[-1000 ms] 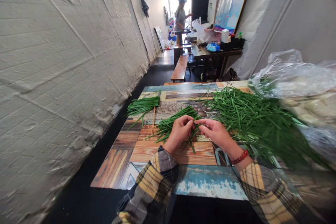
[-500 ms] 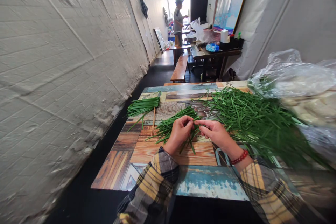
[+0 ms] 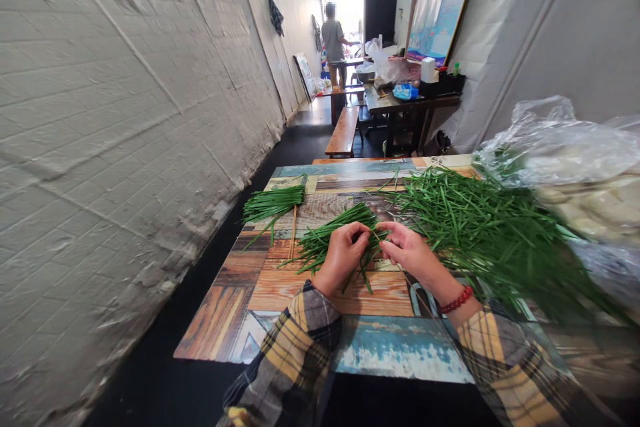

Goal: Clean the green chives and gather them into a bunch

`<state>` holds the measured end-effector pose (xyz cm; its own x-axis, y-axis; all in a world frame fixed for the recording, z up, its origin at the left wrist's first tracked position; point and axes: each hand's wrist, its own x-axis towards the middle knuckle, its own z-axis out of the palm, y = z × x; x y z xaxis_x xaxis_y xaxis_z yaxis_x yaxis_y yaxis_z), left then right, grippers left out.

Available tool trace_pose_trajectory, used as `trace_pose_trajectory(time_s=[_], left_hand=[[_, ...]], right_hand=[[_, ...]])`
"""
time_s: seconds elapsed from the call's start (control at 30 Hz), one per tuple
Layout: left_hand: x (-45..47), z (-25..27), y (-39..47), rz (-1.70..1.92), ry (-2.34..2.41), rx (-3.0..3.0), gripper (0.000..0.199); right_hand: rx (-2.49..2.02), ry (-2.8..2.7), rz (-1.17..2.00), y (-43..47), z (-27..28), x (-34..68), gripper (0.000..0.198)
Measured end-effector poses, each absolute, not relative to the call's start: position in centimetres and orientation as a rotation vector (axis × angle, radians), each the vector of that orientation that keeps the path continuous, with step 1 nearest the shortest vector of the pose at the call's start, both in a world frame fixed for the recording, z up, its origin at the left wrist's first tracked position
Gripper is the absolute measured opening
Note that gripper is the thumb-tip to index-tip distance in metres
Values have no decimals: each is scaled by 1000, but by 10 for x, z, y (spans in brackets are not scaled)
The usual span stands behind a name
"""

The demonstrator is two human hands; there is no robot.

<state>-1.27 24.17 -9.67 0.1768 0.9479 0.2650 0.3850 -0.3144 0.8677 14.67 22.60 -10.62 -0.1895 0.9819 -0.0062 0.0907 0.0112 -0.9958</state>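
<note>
In the middle of the table a bundle of green chives lies side by side, partly hidden behind my left hand. My left hand is closed, thumb and forefinger pinched at the bundle's right end. Close by on its right, my right hand pinches a thin skewer whose tip points at my left fingertips; a thin pale line runs from under this hand towards my right sleeve. At the left, a neat row of chives sits at the top of a thin wooden skewer.
A large loose heap of chives covers the table's right side. Behind it are clear plastic bags with pale contents. A bench and another table stand beyond. A person stands far back.
My right forefinger has lifted slightly away from my left fingertips, showing the thin skewer between the hands. The person at the back has turned away and shifted a little left.
</note>
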Motion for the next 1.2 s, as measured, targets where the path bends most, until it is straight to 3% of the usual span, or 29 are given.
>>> trace_pose_trajectory(time_s=[0.17,0.7,0.9,1.2], left_hand=[[-13,-100,243,1156,1250,1779,9],[-12,-95,240,1045,1069,1757,12],[-17,-87,239,947,1042,1305,29],[-18,-92,244,1145,1050,1229,18]], right_hand=[[-1111,-1404,1324,223,-101,147,62],[-1117,-1421,1274,228,-110,148,32],[-1104,-1420,1291,228,-109,148,32],[-1138,-1402,1317,226,-106,147,37]])
